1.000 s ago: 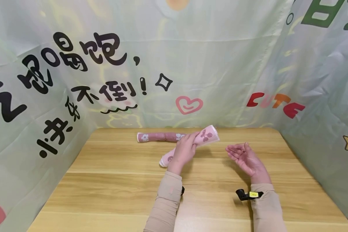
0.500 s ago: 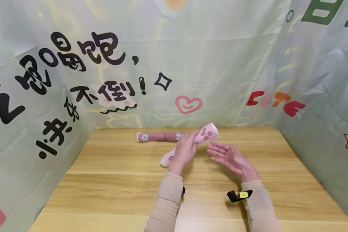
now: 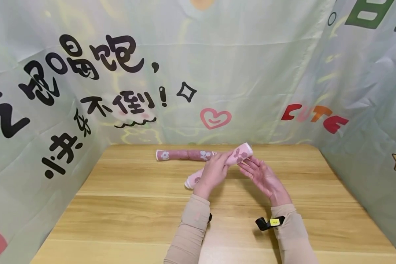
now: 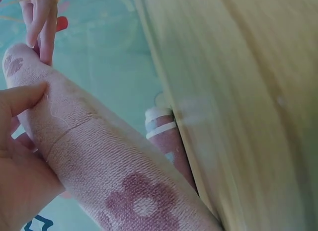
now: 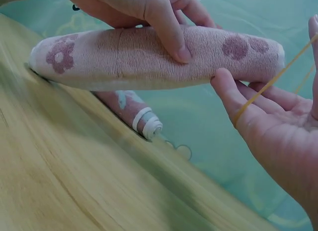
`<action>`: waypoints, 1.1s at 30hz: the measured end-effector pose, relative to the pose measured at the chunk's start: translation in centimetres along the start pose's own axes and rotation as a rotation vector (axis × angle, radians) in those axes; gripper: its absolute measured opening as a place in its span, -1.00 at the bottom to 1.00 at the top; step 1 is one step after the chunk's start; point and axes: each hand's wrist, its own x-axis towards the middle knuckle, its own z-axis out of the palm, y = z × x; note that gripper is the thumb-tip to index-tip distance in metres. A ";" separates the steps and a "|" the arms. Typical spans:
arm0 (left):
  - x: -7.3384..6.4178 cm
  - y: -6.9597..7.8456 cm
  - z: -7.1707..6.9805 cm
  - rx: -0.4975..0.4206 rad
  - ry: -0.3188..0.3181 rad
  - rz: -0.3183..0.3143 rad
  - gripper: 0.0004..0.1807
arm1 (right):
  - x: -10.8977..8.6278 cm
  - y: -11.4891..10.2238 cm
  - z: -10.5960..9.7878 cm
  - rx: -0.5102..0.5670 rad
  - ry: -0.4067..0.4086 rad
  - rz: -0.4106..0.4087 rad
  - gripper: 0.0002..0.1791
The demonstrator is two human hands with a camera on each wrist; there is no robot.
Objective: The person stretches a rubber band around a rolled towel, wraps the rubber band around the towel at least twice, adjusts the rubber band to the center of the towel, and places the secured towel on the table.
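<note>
My left hand (image 3: pixel 212 172) grips a rolled pink towel (image 3: pixel 239 154) round its middle, thumb laid along it in the right wrist view. Darker flowers and cherries pattern the towel, which slants with its right end raised and its lower left end near the table. Just below that raised end is my right hand (image 3: pixel 265 181), fingers extended and palm turned toward the towel. In the right wrist view, a thin yellow rubber band (image 5: pixel 271 82) is stretched across the right hand's spread fingers (image 5: pixel 229 94). One fingertip meets the towel's lower edge there.
A second rolled towel (image 3: pixel 175 155), darker rose with pale flowers, lies along the back of the wooden table (image 3: pixel 125 212), partly behind the left hand. White bands show at its end in the right wrist view. Printed curtains (image 3: pixel 250 91) enclose the table's back and sides.
My right hand has moved left to the towel's raised end, its fingers now under it. The left hand keeps its grip and has shifted slightly right with the towel.
</note>
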 end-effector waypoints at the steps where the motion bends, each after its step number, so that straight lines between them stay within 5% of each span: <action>1: 0.0 0.1 0.1 -0.004 -0.011 0.000 -0.46 | 0.0 0.0 0.0 0.005 0.011 -0.007 -0.18; 5: -0.2 0.3 0.2 -0.013 -0.075 -0.003 -0.42 | -0.5 -0.3 -0.1 0.025 0.054 -0.009 -0.58; 11: -0.1 0.9 0.7 0.023 -0.152 -0.022 -0.35 | -0.9 -1.1 0.0 -0.044 0.106 0.023 -0.66; 17: -0.2 1.3 1.0 0.109 -0.233 -0.011 -0.41 | -1.0 -2.0 0.6 -0.310 0.188 0.085 -0.66; 25: -0.5 1.6 1.0 0.120 -0.322 0.012 -0.44 | -0.9 -2.6 1.9 -0.775 0.258 0.179 -0.28; 33: -0.5 1.8 1.0 0.121 -0.322 0.044 -0.48 | -0.4 -2.0 2.3 -1.006 0.320 0.155 -0.49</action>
